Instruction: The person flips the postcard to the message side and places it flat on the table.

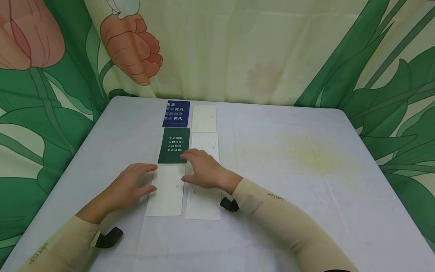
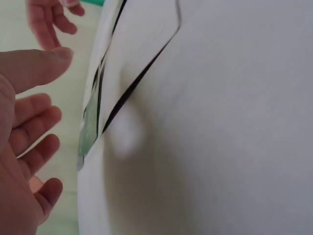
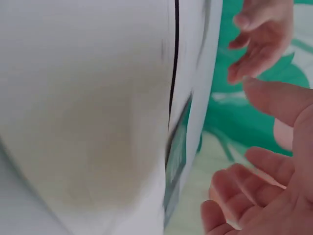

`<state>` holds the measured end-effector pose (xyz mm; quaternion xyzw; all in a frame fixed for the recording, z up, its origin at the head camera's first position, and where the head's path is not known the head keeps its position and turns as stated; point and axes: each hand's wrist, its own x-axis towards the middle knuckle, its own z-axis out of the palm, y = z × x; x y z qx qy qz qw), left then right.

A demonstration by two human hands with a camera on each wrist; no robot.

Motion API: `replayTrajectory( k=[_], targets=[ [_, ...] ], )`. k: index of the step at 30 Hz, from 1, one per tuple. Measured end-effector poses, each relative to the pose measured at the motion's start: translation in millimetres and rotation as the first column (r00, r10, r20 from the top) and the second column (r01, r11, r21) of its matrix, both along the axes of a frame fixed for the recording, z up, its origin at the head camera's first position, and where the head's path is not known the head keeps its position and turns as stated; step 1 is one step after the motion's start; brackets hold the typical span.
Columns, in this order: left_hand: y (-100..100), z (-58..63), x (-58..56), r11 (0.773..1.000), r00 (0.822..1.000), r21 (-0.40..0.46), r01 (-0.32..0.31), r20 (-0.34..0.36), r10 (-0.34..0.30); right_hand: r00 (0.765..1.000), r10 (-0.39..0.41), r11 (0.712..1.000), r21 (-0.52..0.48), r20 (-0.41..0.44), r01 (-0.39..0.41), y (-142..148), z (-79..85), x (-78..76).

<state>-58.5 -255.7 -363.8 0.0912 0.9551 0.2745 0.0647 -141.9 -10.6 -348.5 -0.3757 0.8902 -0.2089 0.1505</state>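
Two columns of cards lie on a white-covered table. On the left, from back to front, are a blue card [image 1: 176, 113] with white writing, a green card [image 1: 173, 146] with white writing and a white card [image 1: 165, 196]. The right column has a white back card [image 1: 204, 119], a white middle card [image 1: 205, 140] and a white front card [image 1: 203, 204]. My left hand [image 1: 130, 185] hovers by the front left card's left edge, fingers apart and holding nothing. Over the right column, partly covering its middle and front cards, my right hand [image 1: 205, 170] is also spread and holds nothing.
The white tablecloth [image 1: 272, 211] extends to both sides of the cards. Behind the table hangs a pale curtain [image 1: 231, 49] printed with flowers and green leaves. A black device [image 1: 109, 238] sits at the left wrist, another [image 1: 229, 204] at the right.
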Motion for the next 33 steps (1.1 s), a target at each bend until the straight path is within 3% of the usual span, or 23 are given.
replayTrajectory(
  k=[5, 10, 13, 18, 25, 33],
  targets=[
    [-7, 10.1, -24.3, 0.999, 0.999, 0.007, -0.039, 0.027, 0.039, 0.998, -0.024, 1.000, 0.009, -0.057, 0.024, 4, 8.1, -26.6],
    [-13, 16.4, -51.2, 0.999, 1.000, -0.020, -0.028, -0.009, 0.028, 0.995, -0.027, 0.995, 0.091, -0.093, 0.035, 2, 6.0, -47.8],
    [-13, 15.1, -66.1, 1.000, 1.000, -0.012, -0.012, -0.007, 0.012, 0.996, -0.026, 0.991, 0.126, -0.080, 0.036, 1, 1.8, -55.5],
    [-9, 4.3, -87.9, 1.000, 0.996, 0.027, -0.005, 0.084, 0.003, 0.998, -0.023, 0.989, 0.143, -0.056, 0.030, -5, -6.1, -63.3],
    [-10, -12.2, -104.1, 0.999, 0.989, 0.035, 0.003, 0.150, -0.008, 0.998, -0.068, 0.983, 0.171, 0.013, 0.065, -15, -13.1, -67.7],
    [-12, -21.0, -109.6, 0.999, 0.986, 0.038, 0.036, 0.164, -0.042, 0.997, -0.076, 0.968, 0.242, 0.006, 0.072, -21, -15.2, -71.7]
  ],
)
